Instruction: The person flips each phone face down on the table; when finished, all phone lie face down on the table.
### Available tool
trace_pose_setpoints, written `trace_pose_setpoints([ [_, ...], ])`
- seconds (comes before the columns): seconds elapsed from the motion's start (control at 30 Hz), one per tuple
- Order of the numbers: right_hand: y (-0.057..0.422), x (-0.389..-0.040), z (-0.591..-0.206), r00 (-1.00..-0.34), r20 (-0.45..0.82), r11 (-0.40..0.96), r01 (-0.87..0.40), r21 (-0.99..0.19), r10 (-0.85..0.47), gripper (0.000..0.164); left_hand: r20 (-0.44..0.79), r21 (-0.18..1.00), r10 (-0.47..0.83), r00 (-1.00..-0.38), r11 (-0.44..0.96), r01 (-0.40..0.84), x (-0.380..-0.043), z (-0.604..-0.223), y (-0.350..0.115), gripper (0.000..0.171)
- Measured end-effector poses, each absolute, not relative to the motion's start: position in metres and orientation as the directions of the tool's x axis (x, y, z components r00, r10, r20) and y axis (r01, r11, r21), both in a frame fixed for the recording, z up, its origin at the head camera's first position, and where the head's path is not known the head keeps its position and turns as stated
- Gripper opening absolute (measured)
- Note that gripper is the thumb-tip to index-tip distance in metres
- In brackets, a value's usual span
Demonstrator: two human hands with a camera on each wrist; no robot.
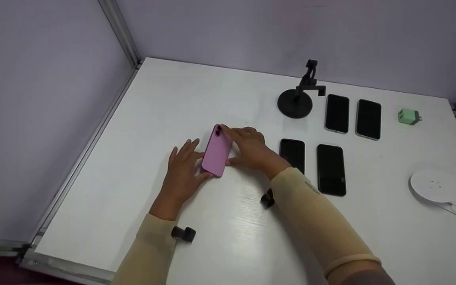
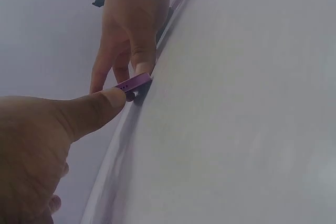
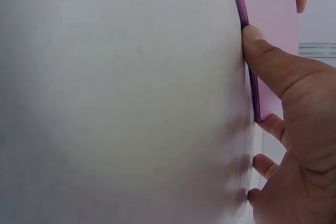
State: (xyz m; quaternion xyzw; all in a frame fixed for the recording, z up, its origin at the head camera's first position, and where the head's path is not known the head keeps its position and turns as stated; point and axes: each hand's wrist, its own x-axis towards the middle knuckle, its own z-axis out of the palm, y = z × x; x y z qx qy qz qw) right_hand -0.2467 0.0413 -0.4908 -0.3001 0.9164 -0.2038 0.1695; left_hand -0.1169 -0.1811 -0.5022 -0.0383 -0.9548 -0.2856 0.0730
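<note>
A pink smartphone (image 1: pixel 217 154) lies at the middle left of the white table, its back up and its camera lenses at the far end. My left hand (image 1: pixel 182 172) holds its lower left part between thumb and forefinger, the other fingers spread out. On the opposite side, my right hand (image 1: pixel 250 148) grips the phone, thumb on the right long edge and forefinger by the lenses. Up close in the right wrist view, the right thumb (image 3: pixel 268 59) presses that edge. The left wrist view shows the left thumb (image 2: pixel 97 108) at the phone's short end (image 2: pixel 134 83).
Several dark phones lie to the right, among them one (image 1: pixel 337 113) at the back and one (image 1: pixel 331 170) nearer. A black phone stand (image 1: pixel 294 103) stands behind them. Farther right are a green charger plug (image 1: pixel 408 116) and a white round stand (image 1: pixel 436 186). Walls border the table.
</note>
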Motion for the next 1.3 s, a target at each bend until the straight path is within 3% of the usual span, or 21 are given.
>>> trace_pose_setpoints([
  [0.43,0.031,-0.248,-0.491,-0.744,-0.174,0.723,-0.521,-0.454,-0.646,0.108,0.010,0.556,0.011,-1.000,0.831,0.015,-0.119,-0.508,-0.197,0.060],
  [0.9,0.013,-0.250,-0.490,-0.749,-0.201,0.736,-0.498,-0.459,-0.631,0.103,-0.046,0.598,-0.051,-0.998,0.799,-0.069,-0.118,-0.514,-0.206,0.059],
  [1.17,0.005,-0.249,-0.488,-0.736,-0.214,0.729,-0.500,-0.468,-0.642,0.100,-0.041,0.550,-0.060,-0.997,0.832,-0.073,-0.117,-0.511,-0.211,0.060],
  [1.3,0.003,-0.248,-0.489,-0.732,-0.226,0.740,-0.515,-0.434,-0.642,0.091,-0.034,0.495,-0.058,-0.998,0.866,-0.067,-0.115,-0.509,-0.212,0.063],
])
